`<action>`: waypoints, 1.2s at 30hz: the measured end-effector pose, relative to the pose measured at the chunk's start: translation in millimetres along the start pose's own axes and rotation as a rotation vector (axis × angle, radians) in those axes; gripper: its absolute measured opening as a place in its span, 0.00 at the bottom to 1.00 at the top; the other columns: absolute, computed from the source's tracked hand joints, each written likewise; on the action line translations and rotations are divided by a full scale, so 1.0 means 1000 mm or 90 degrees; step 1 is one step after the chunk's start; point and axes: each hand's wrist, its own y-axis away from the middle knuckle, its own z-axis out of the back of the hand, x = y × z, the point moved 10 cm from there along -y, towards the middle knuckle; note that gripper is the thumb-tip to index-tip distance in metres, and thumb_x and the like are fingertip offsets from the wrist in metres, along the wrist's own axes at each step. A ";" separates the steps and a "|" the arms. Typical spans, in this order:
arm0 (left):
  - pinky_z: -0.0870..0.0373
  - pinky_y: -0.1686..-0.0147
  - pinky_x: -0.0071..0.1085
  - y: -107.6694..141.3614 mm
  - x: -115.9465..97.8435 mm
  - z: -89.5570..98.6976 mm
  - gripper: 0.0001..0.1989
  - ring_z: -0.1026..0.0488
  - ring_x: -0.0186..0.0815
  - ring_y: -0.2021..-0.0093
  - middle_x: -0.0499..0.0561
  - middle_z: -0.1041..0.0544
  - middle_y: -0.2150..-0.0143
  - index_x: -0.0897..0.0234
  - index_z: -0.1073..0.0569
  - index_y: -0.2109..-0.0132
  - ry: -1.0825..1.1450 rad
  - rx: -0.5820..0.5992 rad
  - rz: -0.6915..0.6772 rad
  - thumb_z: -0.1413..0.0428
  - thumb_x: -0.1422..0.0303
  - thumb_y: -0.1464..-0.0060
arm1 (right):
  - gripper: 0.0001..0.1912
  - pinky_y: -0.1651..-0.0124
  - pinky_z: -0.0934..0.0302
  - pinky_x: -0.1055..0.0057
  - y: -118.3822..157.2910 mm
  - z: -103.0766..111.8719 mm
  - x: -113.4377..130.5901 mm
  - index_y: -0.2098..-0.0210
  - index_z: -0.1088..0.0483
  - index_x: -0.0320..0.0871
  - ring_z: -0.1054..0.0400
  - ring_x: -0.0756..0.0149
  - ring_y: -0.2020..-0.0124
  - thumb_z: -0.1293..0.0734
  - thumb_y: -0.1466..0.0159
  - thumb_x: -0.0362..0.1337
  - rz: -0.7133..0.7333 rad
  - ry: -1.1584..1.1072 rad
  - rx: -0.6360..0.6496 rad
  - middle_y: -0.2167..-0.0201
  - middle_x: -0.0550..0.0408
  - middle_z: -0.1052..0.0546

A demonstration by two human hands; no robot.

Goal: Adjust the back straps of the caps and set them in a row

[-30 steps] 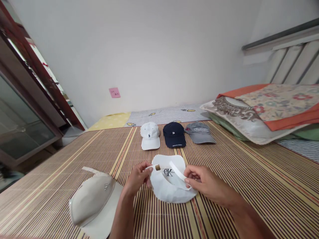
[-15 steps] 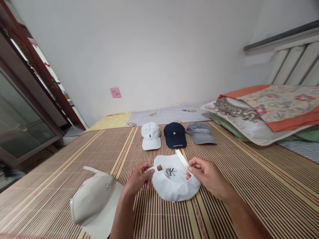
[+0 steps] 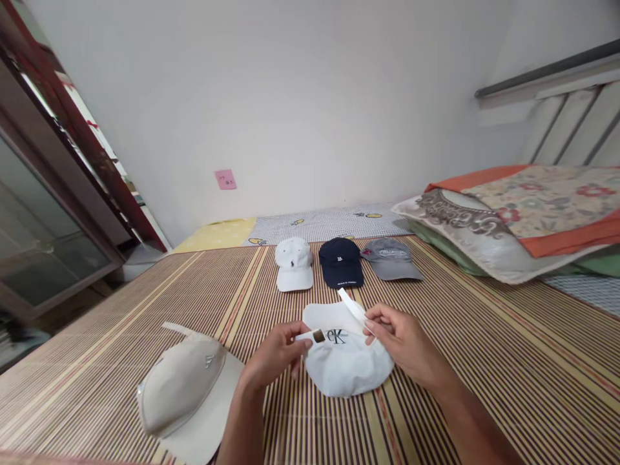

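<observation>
A white cap (image 3: 346, 368) with dark "CK" lettering lies on the striped mat, its back towards me and its brim pointing away. My left hand (image 3: 278, 352) pinches the strap end that carries a brass-coloured buckle (image 3: 318, 336). The loose white strap (image 3: 352, 305) on the other side is pinched between the thumb and fingers of my right hand (image 3: 400, 336), its free tip sticking up and away. Strap and buckle are apart. Left of my left forearm rests a beige cap (image 3: 181, 387) on its side, its strap undone.
Along the far side of the mat (image 3: 145, 329) stand a white cap (image 3: 294, 261), a navy cap (image 3: 340, 261) and a grey cap (image 3: 391, 258). Pillows (image 3: 465, 239) and a floral cloth (image 3: 547, 200) are piled at the right. A pink note (image 3: 225, 179) is on the wall.
My left hand has moved slightly right with the buckle end, bringing it nearer the other strap. The free strap's tip has shifted a little left.
</observation>
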 end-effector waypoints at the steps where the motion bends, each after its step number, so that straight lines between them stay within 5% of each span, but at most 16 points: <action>1: 0.45 0.83 0.23 -0.001 0.002 0.000 0.22 0.39 0.24 0.84 0.41 0.31 0.78 0.64 0.28 0.64 0.016 0.003 -0.004 0.36 0.48 0.46 | 0.11 0.64 0.30 0.65 -0.001 0.003 -0.002 0.63 0.29 0.46 0.20 0.59 0.67 0.35 0.35 0.47 -0.004 -0.007 -0.010 0.69 0.53 0.18; 6: 0.53 0.82 0.23 -0.007 0.010 0.007 0.23 0.44 0.22 0.83 0.38 0.35 0.81 0.65 0.28 0.66 0.108 -0.032 -0.028 0.33 0.49 0.48 | 0.18 0.54 0.28 0.61 -0.001 0.024 -0.011 0.53 0.28 0.45 0.19 0.56 0.60 0.35 0.35 0.49 -0.025 -0.042 -0.061 0.63 0.49 0.16; 10: 0.56 0.83 0.24 -0.011 0.018 0.009 0.23 0.47 0.21 0.84 0.38 0.34 0.81 0.65 0.28 0.67 0.158 -0.046 -0.021 0.32 0.49 0.49 | 0.19 0.52 0.31 0.61 0.002 0.030 -0.007 0.55 0.26 0.44 0.22 0.56 0.57 0.36 0.32 0.53 -0.017 0.016 -0.009 0.61 0.49 0.17; 16: 0.54 0.83 0.24 -0.015 0.022 0.003 0.23 0.45 0.22 0.83 0.38 0.34 0.80 0.65 0.28 0.66 0.181 -0.047 -0.020 0.31 0.50 0.50 | 0.15 0.60 0.40 0.67 0.016 -0.005 -0.001 0.65 0.23 0.45 0.28 0.61 0.63 0.35 0.31 0.48 -0.032 0.139 0.194 0.65 0.55 0.20; 20: 0.52 0.82 0.24 -0.017 0.020 -0.003 0.22 0.44 0.22 0.83 0.38 0.34 0.80 0.64 0.28 0.67 0.184 -0.031 -0.018 0.31 0.50 0.50 | 0.10 0.67 0.47 0.70 0.023 -0.026 0.004 0.70 0.26 0.43 0.35 0.66 0.69 0.31 0.36 0.42 -0.043 0.141 0.255 0.71 0.59 0.25; 28: 0.53 0.81 0.26 -0.017 0.023 -0.006 0.22 0.44 0.23 0.83 0.39 0.33 0.81 0.64 0.26 0.69 0.174 -0.024 -0.011 0.28 0.52 0.55 | 0.07 0.66 0.46 0.70 0.017 -0.020 0.015 0.70 0.30 0.44 0.37 0.67 0.69 0.32 0.38 0.40 -0.016 0.059 0.202 0.72 0.60 0.29; 36: 0.55 0.79 0.26 -0.018 0.028 -0.008 0.20 0.46 0.23 0.80 0.40 0.34 0.79 0.65 0.25 0.69 0.193 -0.015 0.001 0.27 0.55 0.55 | 0.08 0.60 0.35 0.69 0.018 -0.012 0.022 0.60 0.26 0.46 0.26 0.64 0.62 0.28 0.36 0.42 0.001 -0.095 0.169 0.64 0.56 0.20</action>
